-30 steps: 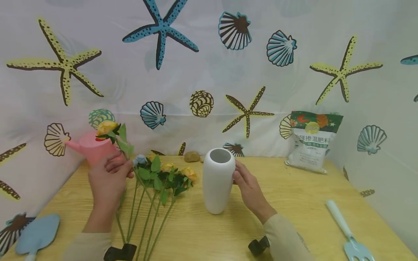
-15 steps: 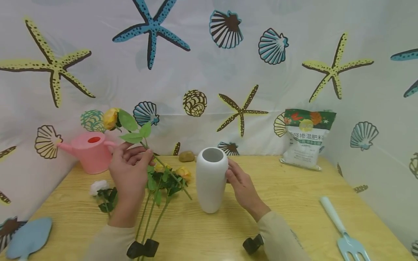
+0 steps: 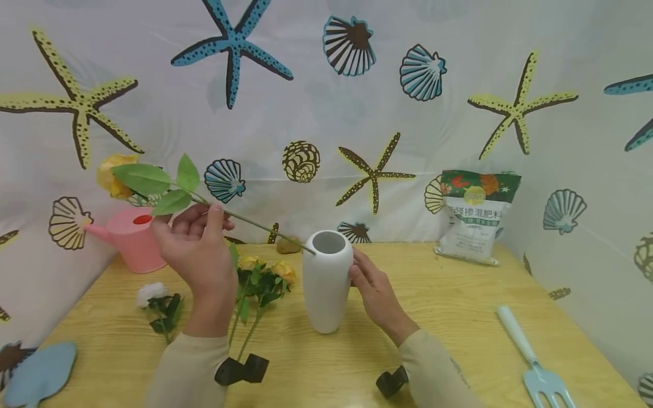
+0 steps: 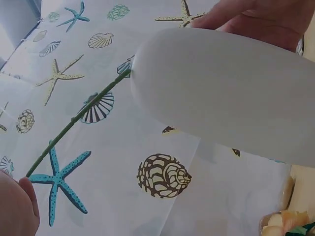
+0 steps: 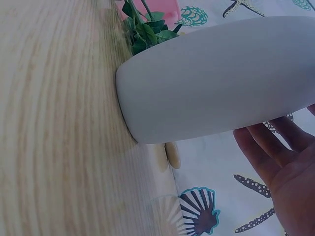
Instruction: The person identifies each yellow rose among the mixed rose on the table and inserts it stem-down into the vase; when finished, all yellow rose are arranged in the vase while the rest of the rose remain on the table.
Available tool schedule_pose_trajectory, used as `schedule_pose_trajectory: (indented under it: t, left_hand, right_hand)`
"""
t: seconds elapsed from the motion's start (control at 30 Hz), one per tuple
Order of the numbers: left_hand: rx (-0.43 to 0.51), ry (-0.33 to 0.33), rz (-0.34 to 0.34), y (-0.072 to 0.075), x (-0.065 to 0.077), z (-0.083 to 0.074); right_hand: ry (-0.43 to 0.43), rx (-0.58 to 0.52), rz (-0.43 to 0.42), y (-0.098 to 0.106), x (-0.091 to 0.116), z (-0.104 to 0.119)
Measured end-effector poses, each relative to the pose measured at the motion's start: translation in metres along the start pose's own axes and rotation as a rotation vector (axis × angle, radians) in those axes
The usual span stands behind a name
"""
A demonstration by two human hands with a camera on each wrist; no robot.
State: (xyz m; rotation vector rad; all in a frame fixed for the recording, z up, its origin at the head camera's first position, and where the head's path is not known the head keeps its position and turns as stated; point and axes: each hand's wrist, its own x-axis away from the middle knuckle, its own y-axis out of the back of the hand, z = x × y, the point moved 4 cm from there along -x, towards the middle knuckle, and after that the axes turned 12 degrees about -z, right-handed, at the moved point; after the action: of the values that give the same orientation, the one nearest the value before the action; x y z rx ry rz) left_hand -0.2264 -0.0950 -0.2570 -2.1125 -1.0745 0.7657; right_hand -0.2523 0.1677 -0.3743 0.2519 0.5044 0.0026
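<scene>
A yellow artificial rose (image 3: 114,175) lies aslant in the air, its green stem pinched by my left hand (image 3: 196,246). The stem's lower end touches the rim of a white vase (image 3: 326,294), at the left of its mouth. My right hand (image 3: 377,294) holds the upright vase from the right side, thumb in front and fingers partly hidden behind. In the left wrist view, the green stem (image 4: 78,115) runs up to the vase's mouth. The right wrist view has the vase (image 5: 211,83) standing on the table, the right fingers (image 5: 266,147) against its side.
More yellow artificial roses (image 3: 283,272) and a white flower (image 3: 152,294) lie on the table at left. Behind them stands a pink watering can (image 3: 135,243). A stone (image 3: 288,245), a fertilizer bag (image 3: 474,221), a blue trowel (image 3: 41,371) and a garden fork (image 3: 538,368) are around.
My left hand has lifted the rose away from the other flowers and tilted it, bringing the stem's end to the vase's rim. The right hand has stayed on the vase.
</scene>
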Motion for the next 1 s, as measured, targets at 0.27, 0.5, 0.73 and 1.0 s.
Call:
schedule_pose_trajectory:
  t: [0.27, 0.5, 0.73, 1.0]
  left_hand:
    - [0.013, -0.030, 0.121, -0.017, 0.017, 0.011]
    - [-0.047, 0.040, 0.238, -0.020, 0.036, 0.035]
    - [-0.199, 0.048, 0.309, -0.021, 0.049, 0.050]
    - [-0.468, 0.019, 0.403, -0.021, 0.055, 0.056]
  right_hand:
    - [0.006, 0.004, -0.010, 0.001, 0.000, 0.000]
    - [0.002, 0.005, -0.008, 0.001, 0.001, 0.000]
    - [0.011, 0.005, -0.002, 0.000, 0.001, -0.001]
    - [0.007, 0.001, 0.000, 0.000, 0.001, 0.000]
